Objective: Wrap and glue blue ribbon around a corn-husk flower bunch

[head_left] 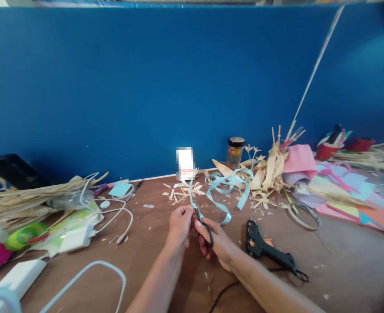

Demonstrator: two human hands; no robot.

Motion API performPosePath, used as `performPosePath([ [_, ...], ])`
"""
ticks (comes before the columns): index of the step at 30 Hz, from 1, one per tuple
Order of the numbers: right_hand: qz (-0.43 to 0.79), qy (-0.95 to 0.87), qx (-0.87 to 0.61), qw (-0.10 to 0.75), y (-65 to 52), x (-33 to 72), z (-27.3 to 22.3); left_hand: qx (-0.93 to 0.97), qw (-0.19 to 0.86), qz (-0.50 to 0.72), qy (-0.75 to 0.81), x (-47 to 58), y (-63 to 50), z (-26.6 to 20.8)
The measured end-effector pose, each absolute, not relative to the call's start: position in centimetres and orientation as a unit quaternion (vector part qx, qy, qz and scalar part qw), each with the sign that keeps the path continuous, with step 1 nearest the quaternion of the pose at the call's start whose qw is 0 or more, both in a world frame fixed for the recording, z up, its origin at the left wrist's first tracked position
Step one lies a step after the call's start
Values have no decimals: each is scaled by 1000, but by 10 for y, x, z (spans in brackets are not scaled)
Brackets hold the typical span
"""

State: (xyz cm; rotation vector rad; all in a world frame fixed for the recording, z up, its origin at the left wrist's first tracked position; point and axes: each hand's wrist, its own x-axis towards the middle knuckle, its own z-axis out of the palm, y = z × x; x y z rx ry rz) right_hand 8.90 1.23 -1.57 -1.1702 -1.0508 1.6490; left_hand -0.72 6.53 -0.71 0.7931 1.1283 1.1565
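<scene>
My right hand is closed around the dark handles of a pair of scissors, blades pointing up and away. Close beside it, my left hand pinches a thin light blue stem that looks wrapped in ribbon. The scissor blades lie right against the stem, just past my left fingertips; whether they touch it I cannot tell. Pale dried-husk petals show at the stem's far end, among scraps on the table. A loose light blue ribbon curls to the right, one end reaching near the scissors.
A black glue gun lies right of my hands, its cord running toward me. Behind are a dark-lidded jar and dried husks. Coloured paper sheets spread far right. White cables and a power strip occupy the left.
</scene>
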Motion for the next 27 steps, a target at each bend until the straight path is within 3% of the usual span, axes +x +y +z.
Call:
performPosePath([
  [22,600,-436,-482,467,12,83,-22,351,616,488,509,-3,64,-5],
  [27,626,-449,-462,439,10,86,-21,363,617,484,503,-7,65,-7],
])
